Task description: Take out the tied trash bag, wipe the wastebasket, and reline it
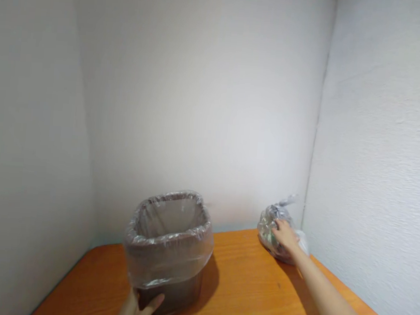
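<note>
A dark trash bin [179, 296] stands upright left of the middle, its mouth lined with a clear plastic bag [169, 261] folded down over the rim. Around the bin's lower near corner is my left hand [139, 312], thumb on the front and the other fingers mostly hidden. Far to the right, my right hand [284, 235] reaches out and grips the side of a knotted, filled clear trash bag [267, 227], whose tied end points up. The contents show only as blurred green and pale shapes.
Both things rest on an orange-brown wooden table [243, 286]. A white back wall [207, 104] rises behind it, with a left wall [26, 138] and a textured right wall [380, 156] close at the sides. Something white [303, 241] lies beside the knotted bag.
</note>
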{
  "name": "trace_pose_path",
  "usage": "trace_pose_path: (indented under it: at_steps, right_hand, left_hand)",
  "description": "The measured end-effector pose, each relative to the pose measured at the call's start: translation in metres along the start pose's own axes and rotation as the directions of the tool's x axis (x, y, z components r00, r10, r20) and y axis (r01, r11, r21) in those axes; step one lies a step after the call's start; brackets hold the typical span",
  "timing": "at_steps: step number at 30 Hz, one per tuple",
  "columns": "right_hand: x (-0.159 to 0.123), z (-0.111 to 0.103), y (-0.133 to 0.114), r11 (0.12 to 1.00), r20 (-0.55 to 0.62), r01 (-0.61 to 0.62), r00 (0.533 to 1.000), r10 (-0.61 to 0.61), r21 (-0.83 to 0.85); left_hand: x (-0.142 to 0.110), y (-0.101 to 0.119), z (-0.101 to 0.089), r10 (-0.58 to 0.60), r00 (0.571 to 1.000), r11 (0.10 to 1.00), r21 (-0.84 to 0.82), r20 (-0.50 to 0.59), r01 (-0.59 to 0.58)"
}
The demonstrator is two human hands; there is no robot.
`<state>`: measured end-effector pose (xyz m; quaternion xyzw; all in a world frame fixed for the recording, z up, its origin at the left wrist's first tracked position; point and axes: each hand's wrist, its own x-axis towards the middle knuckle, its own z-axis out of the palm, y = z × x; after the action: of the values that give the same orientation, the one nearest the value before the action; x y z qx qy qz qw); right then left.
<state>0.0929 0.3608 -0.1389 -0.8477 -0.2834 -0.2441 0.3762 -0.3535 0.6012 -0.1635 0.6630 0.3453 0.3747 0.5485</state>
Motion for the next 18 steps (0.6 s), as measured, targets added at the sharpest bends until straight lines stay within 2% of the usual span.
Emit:
trace_pose_path:
  at_steps: [2,5,11,15,16,18]
  right_hand:
    - [-0.002,0.007,-0.003,0.999,0.043,0.031,0.999,-0.032,0.028]
    - [-0.02,0.018,-0.02,0.991,0.093,0.094,0.99,-0.102,0.093]
    - [-0.094,0.024,-0.069,0.94,0.16,0.206,0.953,-0.256,0.272]
    - [-0.13,0.009,-0.105,0.876,0.23,0.28,0.892,-0.389,0.392]
    - [-0.134,0.001,-0.115,0.862,0.215,0.313,0.882,-0.42,0.399]
    - [-0.139,-0.018,-0.135,0.849,0.11,0.384,0.887,-0.448,0.363]
  left_hand:
    - [-0.002,-0.003,0.0,0.015,1.0,0.999,-0.03,0.002,-0.015]
    - [-0.004,-0.009,0.0,0.029,1.0,0.997,-0.078,0.008,-0.028]
    - [-0.007,-0.006,0.001,0.022,1.0,0.988,-0.15,-0.016,-0.024]
    - [-0.011,0.003,-0.002,0.021,0.998,0.977,-0.214,0.054,-0.009]
    - [-0.012,0.005,-0.005,0.028,0.996,0.977,-0.215,0.083,-0.01]
    - [-0.013,0.009,-0.014,0.062,0.991,0.981,-0.189,0.119,-0.039]
